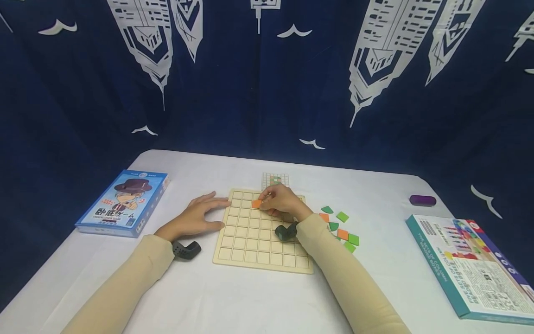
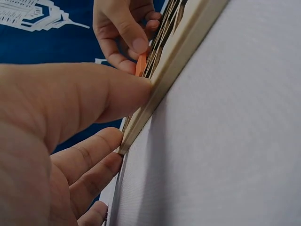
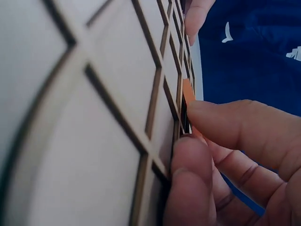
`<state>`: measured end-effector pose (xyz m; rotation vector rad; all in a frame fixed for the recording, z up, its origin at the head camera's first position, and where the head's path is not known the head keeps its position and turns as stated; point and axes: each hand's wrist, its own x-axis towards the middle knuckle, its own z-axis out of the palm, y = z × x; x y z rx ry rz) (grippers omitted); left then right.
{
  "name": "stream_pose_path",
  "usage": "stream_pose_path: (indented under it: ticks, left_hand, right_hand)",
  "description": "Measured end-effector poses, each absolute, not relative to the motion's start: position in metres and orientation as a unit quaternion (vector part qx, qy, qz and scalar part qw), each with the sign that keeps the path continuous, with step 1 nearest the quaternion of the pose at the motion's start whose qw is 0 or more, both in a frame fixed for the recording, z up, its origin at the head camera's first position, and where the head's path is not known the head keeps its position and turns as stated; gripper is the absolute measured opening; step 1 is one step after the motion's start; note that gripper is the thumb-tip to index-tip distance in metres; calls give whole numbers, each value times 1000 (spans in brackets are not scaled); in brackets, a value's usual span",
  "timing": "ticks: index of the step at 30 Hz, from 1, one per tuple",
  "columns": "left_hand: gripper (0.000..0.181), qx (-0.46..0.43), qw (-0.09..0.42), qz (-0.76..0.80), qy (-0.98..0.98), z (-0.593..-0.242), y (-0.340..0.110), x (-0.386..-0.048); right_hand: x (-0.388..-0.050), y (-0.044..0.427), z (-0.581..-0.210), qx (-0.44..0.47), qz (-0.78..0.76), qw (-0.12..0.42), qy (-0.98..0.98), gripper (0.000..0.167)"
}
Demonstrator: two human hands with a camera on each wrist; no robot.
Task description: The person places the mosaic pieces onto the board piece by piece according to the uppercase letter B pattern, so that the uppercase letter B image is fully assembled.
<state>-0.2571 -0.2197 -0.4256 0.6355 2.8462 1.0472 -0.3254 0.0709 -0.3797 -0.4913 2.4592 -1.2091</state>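
Note:
A wooden grid board [image 1: 239,242] with rows of square recesses lies on the white table. In its upper part my right hand [image 1: 281,202] pinches an orange square tile [image 1: 256,204] between thumb and fingers. The right wrist view shows that tile [image 3: 188,90] tilted against the grid's ridges. My left hand [image 1: 203,214] is spread at the board's left edge. In the left wrist view its thumb [image 2: 127,92] and fingertips touch the board's side. A small pattern card [image 1: 276,178] with a printed grid lies behind the board, partly hidden by my right hand.
Several loose green and orange pieces [image 1: 342,234] lie right of the board, some hidden by my right sleeve. A blue game box [image 1: 121,204] stands at the left. At the right are a teal-edged box [image 1: 475,269] and a purple cylinder [image 1: 422,200].

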Motion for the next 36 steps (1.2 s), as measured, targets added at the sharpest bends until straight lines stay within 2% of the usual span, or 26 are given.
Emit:
stream_pose_path:
  ticks: [8, 16, 25, 36]
  left_hand:
    - [65, 203, 24, 339, 918, -424, -219, -258]
    - [66, 204, 25, 340, 918, -424, -219, -258]
    - [66, 198, 24, 336, 920, -425, -219, -256]
    - [66, 190, 25, 337, 922, -423, -217, -254]
  right_hand:
    - [-326, 69, -383, -168, -429, 170, 871, 23]
    - [-324, 78, -381, -190, -466, 200, 841, 28]
    - [-317, 105, -374, -226, -532, 257, 775, 35]
    - [-312, 143, -373, -233, -552, 263, 756, 43]
